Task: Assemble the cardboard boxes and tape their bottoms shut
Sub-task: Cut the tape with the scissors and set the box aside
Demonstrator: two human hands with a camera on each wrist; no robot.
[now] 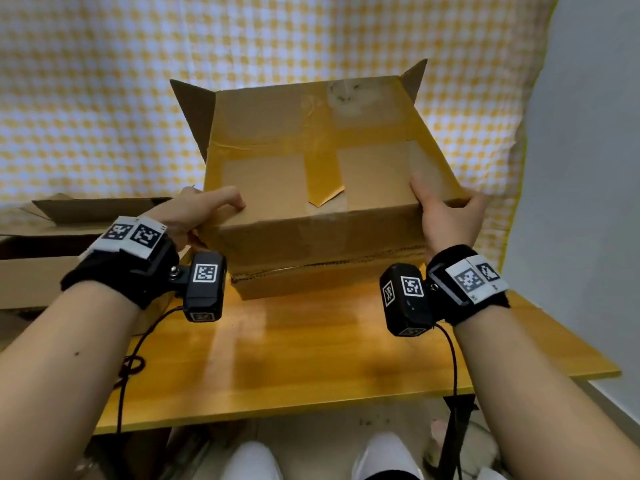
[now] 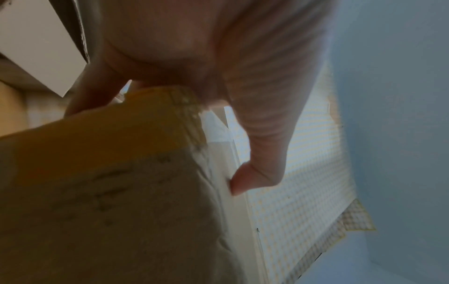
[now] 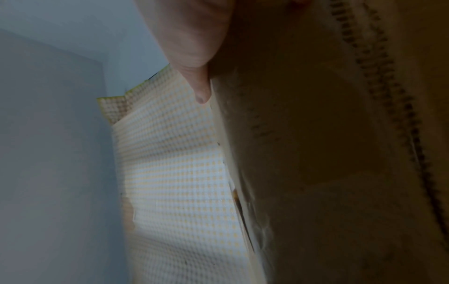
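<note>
1. A cardboard box [image 1: 311, 174] is held between the two hands above the wooden tabletop [image 1: 294, 358], tilted so its taped face looks toward the head camera.
2. The left hand [image 1: 194, 213] grips the box's near left corner, thumb on the taped face and fingers curled round the edge; this grip is closed on the box.
3. The right hand [image 1: 446, 216] holds the near right corner, thumb on the taped face, fingers wrapped round the right side; this grip is also closed on the box.
4. Yellow-brown tape [image 1: 322, 168] crosses the taped face; two flaps stick up at the far corners.
5. More cardboard [image 1: 304, 282] lies on the tabletop under the held box; whether the two touch is unclear.
6. Another open box [image 1: 52, 244] sits to the left, cut off by the frame.
7. Both wrist views are blurred: the left wrist view shows a thumb [image 2: 262, 153] against cardboard, and the right wrist view shows mostly dark cardboard [image 3: 316, 153].
</note>
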